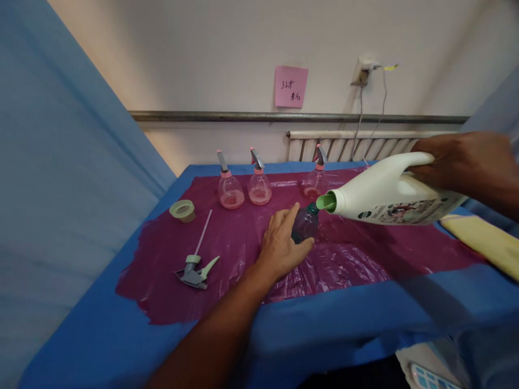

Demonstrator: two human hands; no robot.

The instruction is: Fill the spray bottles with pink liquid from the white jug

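My left hand (279, 246) is wrapped round a small clear spray bottle (305, 222) with a green neck, which stands on the magenta plastic sheet (357, 254). My right hand (466, 162) grips the handle of a large white detergent jug (389, 197). The jug is tipped sideways, and its green spout (325, 202) sits just above and beside the small bottle's open neck. No liquid stream is visible.
A detached green-and-grey sprayer head with its tube (197, 267) lies to the left, near a green cap (182, 210). Three pink-collared spray bottles (230, 189) (259, 183) (315, 181) stand at the back. A yellow cloth (482, 240) lies at the right.
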